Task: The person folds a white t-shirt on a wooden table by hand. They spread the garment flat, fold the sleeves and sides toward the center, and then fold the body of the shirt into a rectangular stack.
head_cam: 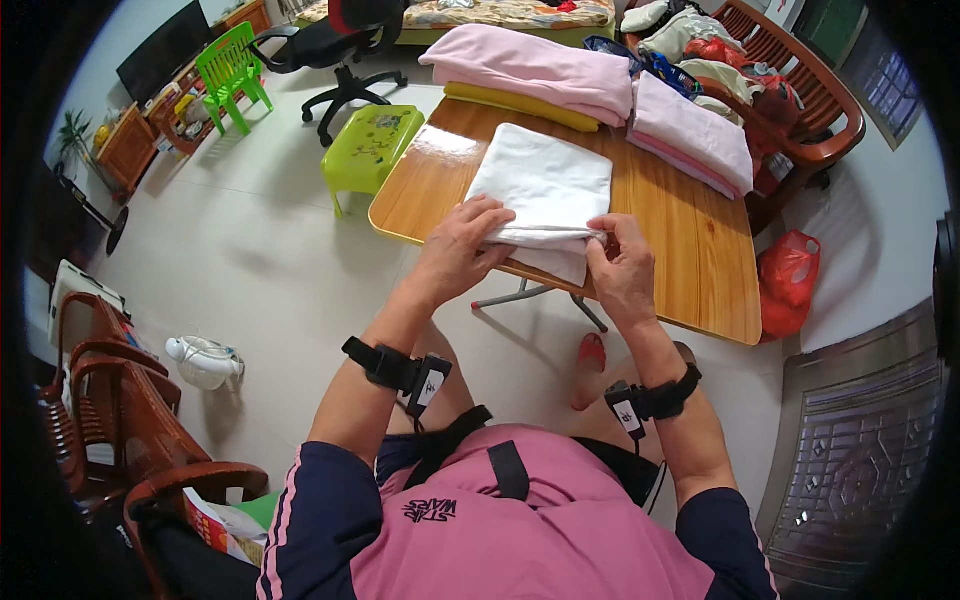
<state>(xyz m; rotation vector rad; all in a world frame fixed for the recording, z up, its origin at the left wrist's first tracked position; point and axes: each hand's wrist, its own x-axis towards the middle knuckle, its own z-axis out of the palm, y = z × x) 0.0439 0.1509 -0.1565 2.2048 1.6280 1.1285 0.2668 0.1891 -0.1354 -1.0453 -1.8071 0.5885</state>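
Note:
A folded white cloth (547,176) lies on the near part of a wooden folding table (686,262). Its near edge is in layers, and a lower flap hangs a little past the table's rim. My left hand (469,236) holds the near left corner, fingers on top and thumb lower at the edge. At the near right corner, my right hand (624,262) pinches the cloth's edge between thumb and forefinger. The layers under my fingers are partly hidden.
Folded pink fabric (532,71) lies on yellow fabric (521,106) at the table's far side. A second pale pink stack (694,135) is on the right. A green stool (375,146) stands left of the table; a red plastic bag (791,281) is at its right.

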